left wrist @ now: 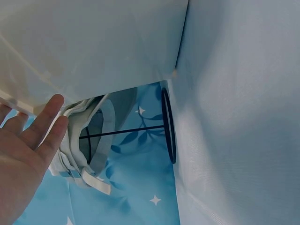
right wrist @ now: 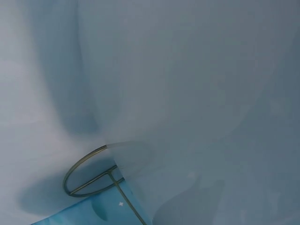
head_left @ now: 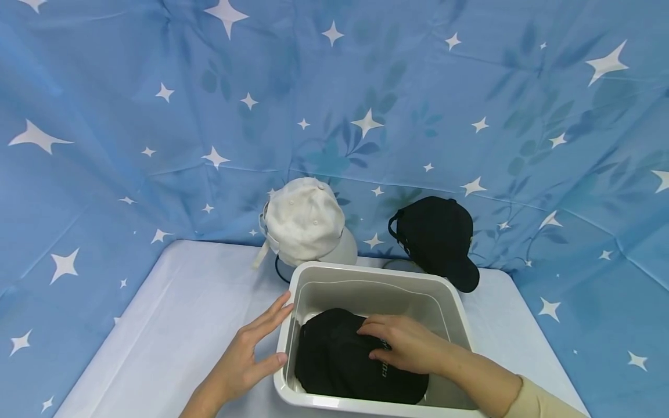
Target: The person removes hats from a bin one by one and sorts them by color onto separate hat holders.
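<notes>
A light grey plastic bin (head_left: pixel 376 269) stands on the table, and a black baseball cap (head_left: pixel 326 354) with white lettering lies in it. My right hand (head_left: pixel 405 345) reaches over the bin's right side, fingers bent and thumb spread apart, right at the cap's lettered part. At the bin's left rim is my left hand (head_left: pixel 243 354), its fingers extended along the outside. The left wrist view has the left hand (left wrist: pixel 23 145) against the bin's outer wall (left wrist: pixel 103 42). In the right wrist view, a pale surface hides the right hand.
Behind the bin, an off-white cap (head_left: pixel 305 220) and another black cap (head_left: pixel 439 238) sit raised on stands. A dark wire stand ring (left wrist: pixel 168 126) rests on the table; a brassy ring (right wrist: pixel 77 171) shows on the right. Blue star-patterned cloth (head_left: pixel 334 87) hangs behind the white table (head_left: pixel 172 325).
</notes>
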`<state>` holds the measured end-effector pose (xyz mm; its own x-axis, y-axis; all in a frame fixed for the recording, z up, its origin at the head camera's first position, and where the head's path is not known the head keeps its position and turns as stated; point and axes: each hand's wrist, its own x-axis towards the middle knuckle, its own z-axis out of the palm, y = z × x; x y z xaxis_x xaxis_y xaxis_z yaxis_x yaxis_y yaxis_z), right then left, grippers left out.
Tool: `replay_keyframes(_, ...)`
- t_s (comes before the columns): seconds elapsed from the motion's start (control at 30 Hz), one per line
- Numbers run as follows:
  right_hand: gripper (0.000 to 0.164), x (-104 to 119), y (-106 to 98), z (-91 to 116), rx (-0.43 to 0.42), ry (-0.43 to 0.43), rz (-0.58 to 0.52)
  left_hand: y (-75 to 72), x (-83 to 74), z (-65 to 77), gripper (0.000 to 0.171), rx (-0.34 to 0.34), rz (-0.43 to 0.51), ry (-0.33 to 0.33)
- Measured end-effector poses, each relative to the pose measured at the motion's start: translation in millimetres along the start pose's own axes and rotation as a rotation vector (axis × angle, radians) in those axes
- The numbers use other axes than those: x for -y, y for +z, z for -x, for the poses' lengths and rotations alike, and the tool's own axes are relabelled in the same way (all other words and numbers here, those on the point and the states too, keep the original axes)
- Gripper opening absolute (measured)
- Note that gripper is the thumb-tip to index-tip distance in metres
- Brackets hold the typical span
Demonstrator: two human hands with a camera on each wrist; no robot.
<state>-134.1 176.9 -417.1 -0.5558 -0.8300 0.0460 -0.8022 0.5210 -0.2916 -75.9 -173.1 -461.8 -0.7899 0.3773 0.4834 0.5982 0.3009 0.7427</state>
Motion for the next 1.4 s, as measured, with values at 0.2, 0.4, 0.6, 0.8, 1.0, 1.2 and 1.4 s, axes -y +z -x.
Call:
replay_keyframes(0.2,0.035,-1.1,0.9,-0.8,-0.016,-0.039,-0.048,-0.2,0.0,-0.1,0.070,-0.002,0.000,0.003)
replay_keyframes(0.4,0.038,1.2,-1.3,-1.7,-0.024,-0.015,-0.095,-0.2,-0.1,-0.3,0.070,-0.004,0.005,0.008)
replay_keyframes(0.6,0.037,0.4,-2.0,-1.7,-0.109,-0.002,-0.159,-0.3,0.1,-0.3,0.070,-0.006,0.003,0.012)
replay_keyframes(0.8,0.037,-0.2,-4.5,-1.6,-0.203,-0.019,-0.189,-0.2,0.5,-0.5,0.070,-0.008,0.001,0.018)
replay_keyframes(1.0,0.038,-2.1,-5.6,0.4,-0.269,-0.037,-0.200,0.1,0.4,-0.5,0.070,-0.013,0.003,0.028)
replay_keyframes(1.2,0.039,-3.2,-7.2,1.8,-0.306,-0.054,-0.186,0.1,0.3,0.0,0.070,-0.017,-0.002,0.030)
replay_keyframes(1.4,0.040,-5.4,-7.2,2.5,-0.376,-0.096,-0.163,0.3,0.1,-0.3,0.069,-0.016,0.017,0.018)
